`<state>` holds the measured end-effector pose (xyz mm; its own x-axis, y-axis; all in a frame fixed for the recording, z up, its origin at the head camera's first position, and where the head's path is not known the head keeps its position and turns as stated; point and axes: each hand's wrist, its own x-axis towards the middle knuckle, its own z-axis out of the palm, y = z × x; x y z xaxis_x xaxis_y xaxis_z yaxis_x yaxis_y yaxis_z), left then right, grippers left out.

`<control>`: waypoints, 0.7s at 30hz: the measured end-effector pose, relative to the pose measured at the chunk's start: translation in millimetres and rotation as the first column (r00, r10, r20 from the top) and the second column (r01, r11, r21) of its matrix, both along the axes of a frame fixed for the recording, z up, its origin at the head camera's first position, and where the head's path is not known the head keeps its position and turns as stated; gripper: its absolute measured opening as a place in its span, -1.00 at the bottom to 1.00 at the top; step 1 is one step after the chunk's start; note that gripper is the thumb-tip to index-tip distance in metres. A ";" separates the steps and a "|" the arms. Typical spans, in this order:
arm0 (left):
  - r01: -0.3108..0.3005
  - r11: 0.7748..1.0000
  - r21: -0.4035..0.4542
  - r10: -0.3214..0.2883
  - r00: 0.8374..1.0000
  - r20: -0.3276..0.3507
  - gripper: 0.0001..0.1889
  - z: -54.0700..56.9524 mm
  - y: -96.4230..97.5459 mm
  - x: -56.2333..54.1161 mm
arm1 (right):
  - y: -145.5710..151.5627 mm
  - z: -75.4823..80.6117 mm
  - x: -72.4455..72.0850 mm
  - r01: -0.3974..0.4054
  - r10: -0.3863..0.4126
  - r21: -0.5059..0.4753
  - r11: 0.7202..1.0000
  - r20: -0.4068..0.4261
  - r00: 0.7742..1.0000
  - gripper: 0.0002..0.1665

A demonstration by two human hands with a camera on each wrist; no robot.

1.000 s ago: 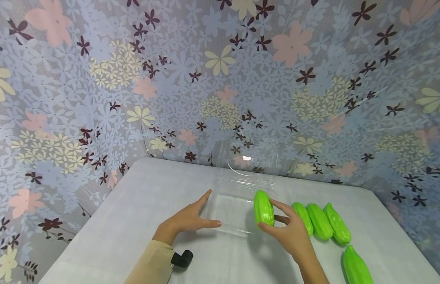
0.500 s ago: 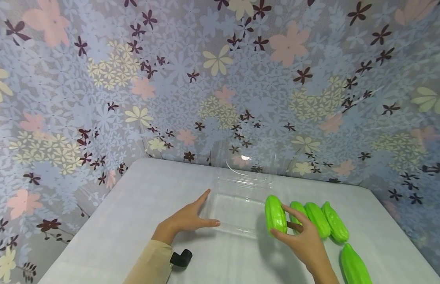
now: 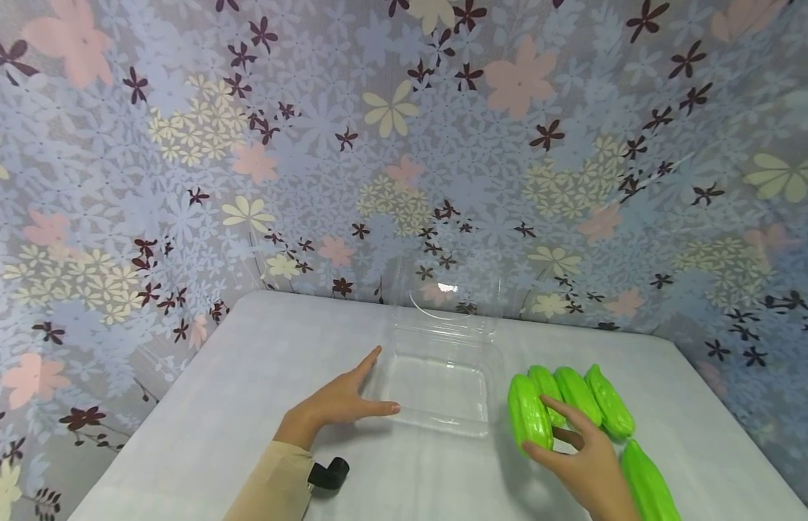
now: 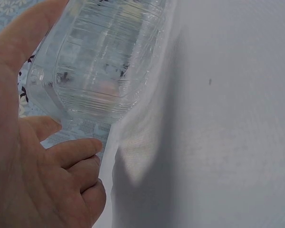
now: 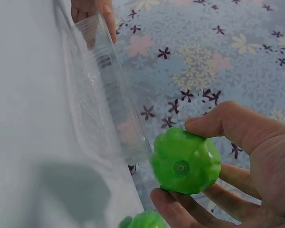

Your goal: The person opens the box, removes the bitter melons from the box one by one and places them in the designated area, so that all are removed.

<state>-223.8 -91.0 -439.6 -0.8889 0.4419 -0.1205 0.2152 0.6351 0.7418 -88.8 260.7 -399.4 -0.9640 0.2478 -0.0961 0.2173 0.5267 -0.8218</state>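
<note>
My right hand (image 3: 589, 459) holds a green bitter melon (image 3: 529, 414) between thumb and fingers, to the right of a clear plastic box (image 3: 436, 422). The right wrist view shows the melon's round lobed end (image 5: 183, 164) toward the camera, and its shadow falls on the white surface. At the box's left side is my left hand (image 3: 332, 405), thumb and index finger stretched apart along it. Up close in the left wrist view, the box's ribbed wall (image 4: 99, 66) lies beside the fingers, the lower ones loosely bent. The box's lid (image 3: 446, 289) stands raised at the back.
Three more bitter melons (image 3: 578, 396) lie side by side right of the box, partly behind the held one. Another bitter melon (image 3: 648, 481) lies nearer at the right. A black object (image 3: 329, 474) sits by the left sleeve. Flowered cloth (image 3: 391, 145) rises behind the white table (image 3: 300, 325).
My right hand has carried the bitter melon right and toward me, from over the box's right part to outside it. My left hand stays at the box; the whole view shifts slightly.
</note>
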 end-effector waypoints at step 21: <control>0.007 1.000 0.012 -0.007 1.000 -0.006 0.21 -1.6 -1.4 0.4 | 55.5 -29.6 32.1 0.047 -0.032 -0.085 0.995 0.171 0.985 0.29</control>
<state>-223.4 -92.4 -441.2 -0.8866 0.4494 -0.1097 0.2240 0.6246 0.7482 -56.6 316.2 -429.0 -0.9215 0.2685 -0.2805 0.3766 0.4419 -0.8142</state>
